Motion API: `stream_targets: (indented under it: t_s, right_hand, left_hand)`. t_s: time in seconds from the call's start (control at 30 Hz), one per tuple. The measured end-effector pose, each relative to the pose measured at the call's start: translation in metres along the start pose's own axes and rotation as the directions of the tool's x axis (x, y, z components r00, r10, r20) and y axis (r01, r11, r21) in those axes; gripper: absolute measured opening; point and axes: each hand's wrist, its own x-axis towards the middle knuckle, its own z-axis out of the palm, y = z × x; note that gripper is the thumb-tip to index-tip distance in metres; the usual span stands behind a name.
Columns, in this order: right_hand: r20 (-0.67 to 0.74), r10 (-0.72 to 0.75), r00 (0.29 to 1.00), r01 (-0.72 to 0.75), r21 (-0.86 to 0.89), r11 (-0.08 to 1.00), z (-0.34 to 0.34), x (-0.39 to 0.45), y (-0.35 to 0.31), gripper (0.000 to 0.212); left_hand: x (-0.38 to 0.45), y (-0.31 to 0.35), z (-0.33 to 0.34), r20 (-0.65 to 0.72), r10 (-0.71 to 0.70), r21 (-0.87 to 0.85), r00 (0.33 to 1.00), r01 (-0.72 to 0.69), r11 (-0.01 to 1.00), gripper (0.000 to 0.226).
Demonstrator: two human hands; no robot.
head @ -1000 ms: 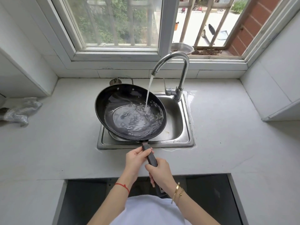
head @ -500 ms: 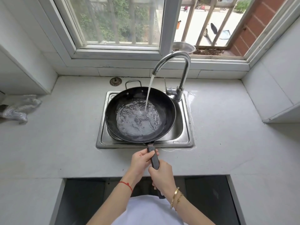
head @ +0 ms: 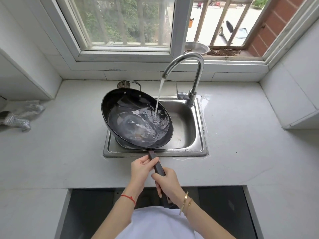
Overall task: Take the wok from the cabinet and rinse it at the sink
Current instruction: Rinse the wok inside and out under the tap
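Both hands, left hand and right hand, wrapped round the handle of the tilted wok: rigid, probably heavy with water, likely slippery wet.

One wok, black, held tilted over one steel sink with one curved tap at the sink's back edge, one stream of water falling into the wok. Two hands on the wok's one long handle: left hand, right hand; one red string at the left wrist, two gold bangles at the right. One crumpled cloth at the counter's left edge, one metal bowl on the window ledge.
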Motion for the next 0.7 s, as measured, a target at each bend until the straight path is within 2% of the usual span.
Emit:
stream_targets:
  t_s: [0.23, 0.37, 0.47, 0.63, 0.7]
  right_hand:
    - [0.029, -0.002, 1.0, 0.0, 0.065, 0.998, 0.001, 0.003, -0.002, 0.014]
    - [0.032, -0.013, 0.999, 0.012, 0.051, 0.999, 0.0, 0.004, 0.0, 0.012]
    - [0.035, -0.019, 0.999, 0.017, 0.044, 0.999, -0.001, 0.005, 0.002, 0.01]
    - [0.027, -0.015, 1.0, 0.015, 0.027, 1.0, -0.005, 0.004, 0.001, 0.011]
    - [-0.038, -0.02, 0.999, 0.018, -0.051, 0.999, -0.005, 0.003, 0.001, 0.012]
  left_hand:
    - [-0.003, 0.003, -0.004, 0.03, -0.046, -0.124, 0.998, 0.05, 0.991, 0.026]
    - [-0.002, 0.004, -0.008, 0.193, -0.144, -0.308, 0.971, 0.199, 0.93, 0.026]
    - [0.001, 0.005, -0.007, 0.292, -0.165, -0.32, 0.942, 0.259, 0.911, 0.028]
    - [0.002, 0.004, 0.001, 0.219, -0.189, -0.33, 0.957, 0.255, 0.909, 0.024]
    - [0.001, 0.003, 0.005, 0.195, -0.191, -0.312, 0.962, 0.246, 0.918, 0.021]
